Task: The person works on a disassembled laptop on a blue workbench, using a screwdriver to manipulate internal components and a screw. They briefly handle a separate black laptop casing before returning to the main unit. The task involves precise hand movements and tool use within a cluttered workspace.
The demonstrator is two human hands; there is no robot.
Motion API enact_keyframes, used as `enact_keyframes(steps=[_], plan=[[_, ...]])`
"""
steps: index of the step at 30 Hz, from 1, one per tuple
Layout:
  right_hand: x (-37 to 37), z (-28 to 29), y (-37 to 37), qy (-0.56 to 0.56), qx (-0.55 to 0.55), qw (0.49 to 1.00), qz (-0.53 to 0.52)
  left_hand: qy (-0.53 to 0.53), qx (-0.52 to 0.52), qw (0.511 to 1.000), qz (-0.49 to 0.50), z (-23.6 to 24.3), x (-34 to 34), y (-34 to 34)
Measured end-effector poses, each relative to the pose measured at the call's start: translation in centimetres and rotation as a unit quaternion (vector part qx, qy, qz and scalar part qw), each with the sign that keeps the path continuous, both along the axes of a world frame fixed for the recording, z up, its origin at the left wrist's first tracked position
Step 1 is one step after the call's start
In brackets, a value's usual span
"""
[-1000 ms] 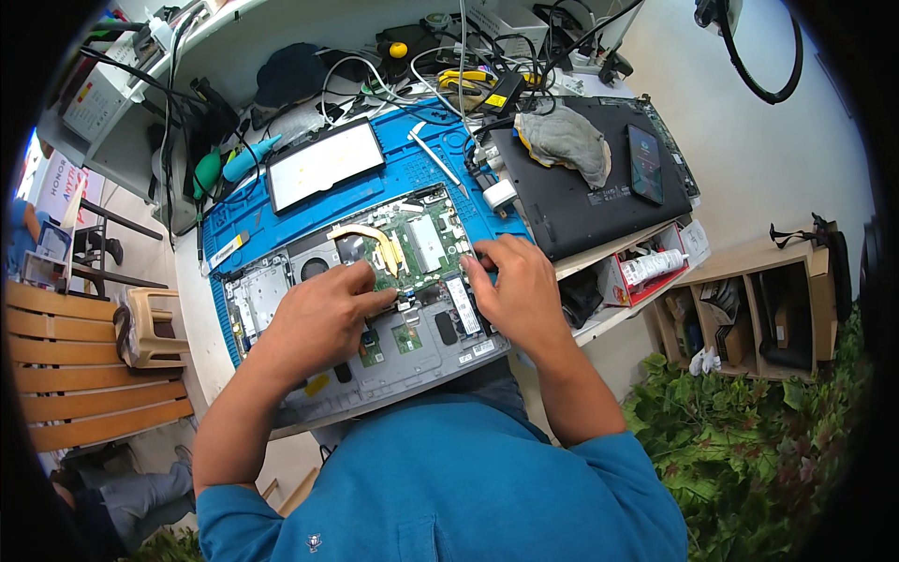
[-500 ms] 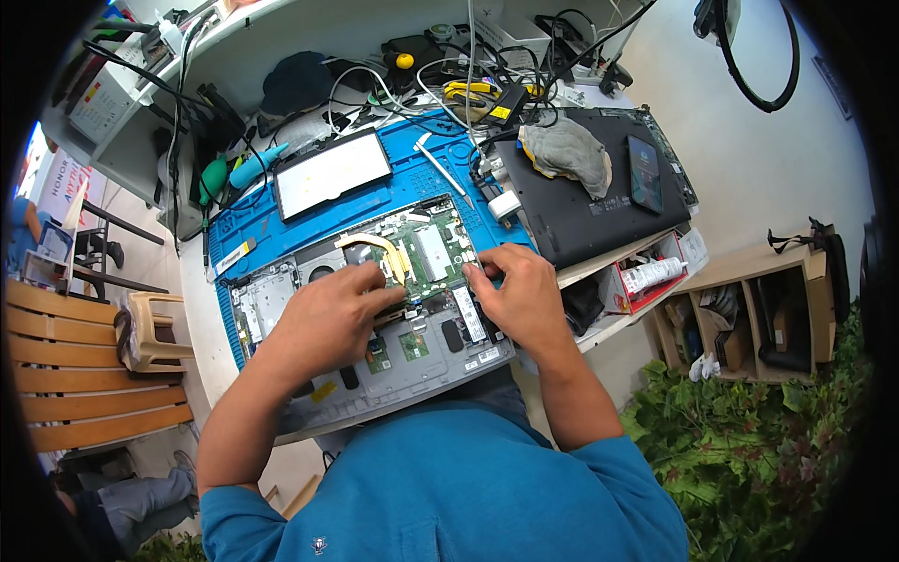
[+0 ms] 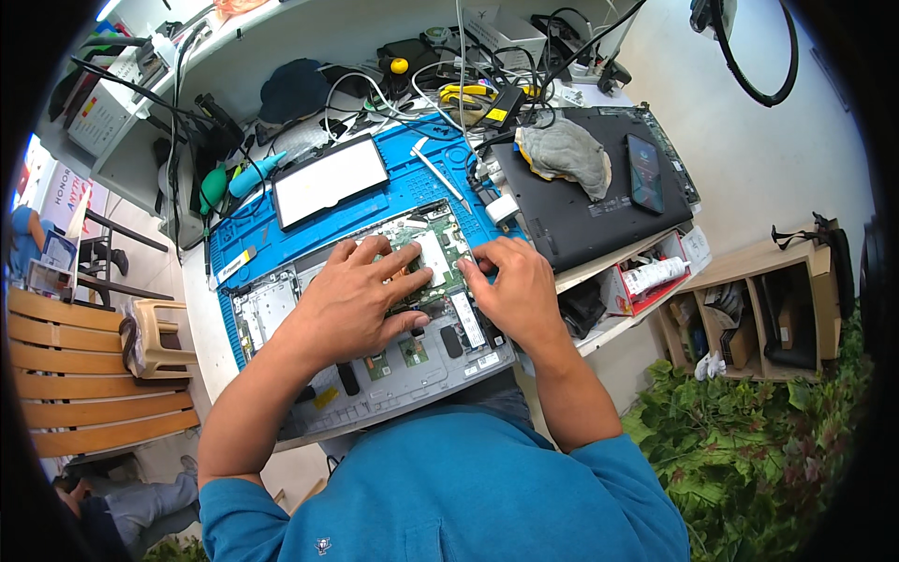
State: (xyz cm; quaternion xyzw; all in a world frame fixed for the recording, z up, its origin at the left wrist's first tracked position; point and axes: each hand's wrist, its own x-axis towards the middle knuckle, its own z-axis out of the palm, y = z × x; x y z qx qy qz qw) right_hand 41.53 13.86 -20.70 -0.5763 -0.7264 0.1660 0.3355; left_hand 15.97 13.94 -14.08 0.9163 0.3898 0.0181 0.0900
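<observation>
An opened grey laptop base (image 3: 393, 375) lies on a blue work mat (image 3: 412, 187), its green circuit board (image 3: 440, 245) exposed. My left hand (image 3: 351, 300) rests flat on the board's middle, fingers spread and pressing down. My right hand (image 3: 510, 290) lies beside it on the board's right part, fingertips bent onto the board. Whether either hand pinches a small part is hidden under the fingers.
A white-faced tablet (image 3: 328, 178) and white tweezers (image 3: 440, 173) lie on the mat behind the laptop. At the right, a closed black laptop (image 3: 581, 206) carries a grey cloth (image 3: 562, 150) and a phone (image 3: 644, 173). Cables and tools crowd the back; a wooden bench (image 3: 84, 375) stands left.
Both hands have shifted slightly toward each other over the board's centre; the left hand's fingers now spread flatter across it.
</observation>
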Motion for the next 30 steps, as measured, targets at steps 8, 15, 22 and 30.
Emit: enact_keyframes(steps=[8, 15, 22, 30], plan=[[-0.1, -0.1, 0.1, 0.024, 0.004, 1.000, 0.007, 0.001, -0.013, 1.000, 0.001, 0.0, 0.1, 0.3], [1.3, 0.5, 0.8, 0.002, 0.059, 0.997, 0.039, -0.116, 0.003, 0.992, 0.041, 0.1, 0.1, 2.3], [0.4, 1.6, 5.8, -0.024, 0.060, 0.994, 0.092, -0.144, 0.038, 0.984, 0.098, -1.5, 1.8, 8.3], [-0.9, 0.4, 8.6, -0.051, 0.002, 0.992, 0.117, -0.162, 0.029, 0.982, 0.087, -2.7, 2.9, 10.3]])
